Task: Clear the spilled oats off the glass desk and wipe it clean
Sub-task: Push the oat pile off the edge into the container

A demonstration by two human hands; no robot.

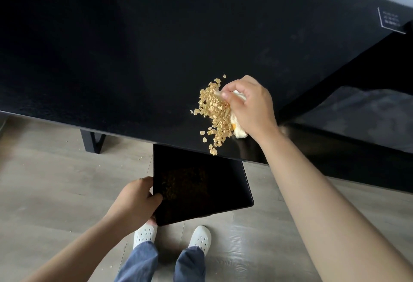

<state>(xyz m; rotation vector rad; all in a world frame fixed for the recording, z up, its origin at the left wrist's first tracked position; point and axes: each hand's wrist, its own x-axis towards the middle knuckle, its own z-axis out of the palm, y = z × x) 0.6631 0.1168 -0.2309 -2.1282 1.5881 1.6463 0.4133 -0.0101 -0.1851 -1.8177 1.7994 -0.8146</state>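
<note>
Head view, centre right: oats point(215, 111) heaped on the black glass worktop point(111, 58), trailing down to its near edge. Step in hand?

Sweeping, by the look of it. Right grip point(250, 107) curled round a pale cloth point(240, 133), pressed against the right flank of the heap, touching the flakes.

And the left grip point(136, 199)?

Clamped on the left rim of a dark tray point(201, 187), thumb on top, fingers under. Held just below the worktop edge at lower centre, directly beneath the lowest flakes. Faint scatter of oats inside it, apparently.

Next move?

Probably a drag of the cloth toward the bottom of the frame, over the edge and into the tray. Calls for a level tray, tight under the lip, and a slow stroke: light flakes, likely to bounce or skid off glass. Wiping proper not yet begun.

Anything around, or in the way?

Nothing between heap and edge. Stray crumbs on the wooden floor point(55, 170) at left centre, so some risk of more going the same way. White shoes point(200, 237) right under the tray. Black leg point(92, 140) at left, small label point(390, 21) at upper right, well apart from the job.
</note>
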